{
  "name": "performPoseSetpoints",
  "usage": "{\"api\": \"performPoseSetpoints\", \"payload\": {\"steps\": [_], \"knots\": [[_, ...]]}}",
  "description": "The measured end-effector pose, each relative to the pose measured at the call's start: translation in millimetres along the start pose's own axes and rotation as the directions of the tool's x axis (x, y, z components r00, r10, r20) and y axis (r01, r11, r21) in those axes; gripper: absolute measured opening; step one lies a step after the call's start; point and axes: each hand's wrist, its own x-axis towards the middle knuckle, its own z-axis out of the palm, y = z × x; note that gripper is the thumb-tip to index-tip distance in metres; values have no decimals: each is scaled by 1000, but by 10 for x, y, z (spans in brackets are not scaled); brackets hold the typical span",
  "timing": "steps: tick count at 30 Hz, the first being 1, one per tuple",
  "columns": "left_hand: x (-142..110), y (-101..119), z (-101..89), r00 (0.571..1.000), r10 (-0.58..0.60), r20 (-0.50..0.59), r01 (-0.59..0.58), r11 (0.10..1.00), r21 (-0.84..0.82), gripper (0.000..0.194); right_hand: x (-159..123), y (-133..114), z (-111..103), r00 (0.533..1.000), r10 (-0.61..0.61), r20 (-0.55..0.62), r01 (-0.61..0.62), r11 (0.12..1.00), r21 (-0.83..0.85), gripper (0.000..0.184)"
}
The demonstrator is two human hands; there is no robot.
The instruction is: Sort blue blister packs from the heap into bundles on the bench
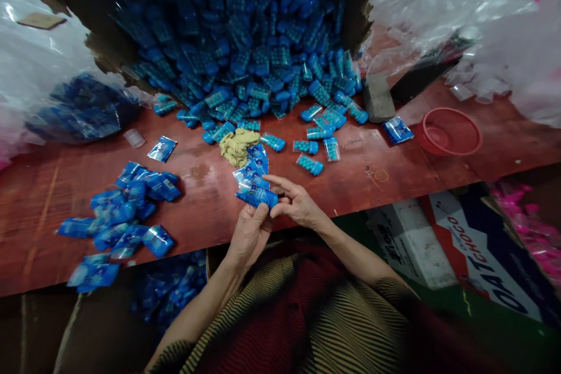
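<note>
A filled blue printed packet is between my two hands at the table's near edge. My left hand grips its lower side, thumb on top. My right hand is closed around its right end, the thumb below and the fingers reaching over it. Just beyond lie flat blue packets in a small stack, partly under a crumpled yellow cloth. Several clear bottles with blue caps and blue balls are scattered to the right of the cloth.
A large heap of blue-capped bottles spills from a torn carton at the back. Filled blue packets are piled on the left. At right are a red basket, a grey block and a flat packet. Cartons stand below.
</note>
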Motion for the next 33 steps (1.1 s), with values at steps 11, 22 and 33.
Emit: {"api": "performPoseSetpoints", "payload": {"steps": [11, 22, 33], "knots": [[40, 43, -83, 999, 5, -31, -6, 1000, -30, 33, 17, 54, 20, 994, 5, 107, -25, 983, 183, 57], [84, -50, -136, 986, 51, -156, -55, 998, -20, 36, 11, 78, 122, 997, 65, 48, -70, 992, 102, 62], [32, 60, -177, 996, 48, -73, -51, 998, -39, 26, 31, 43, 101, 1000, 13, -11, -12, 998, 57, 42]]}}
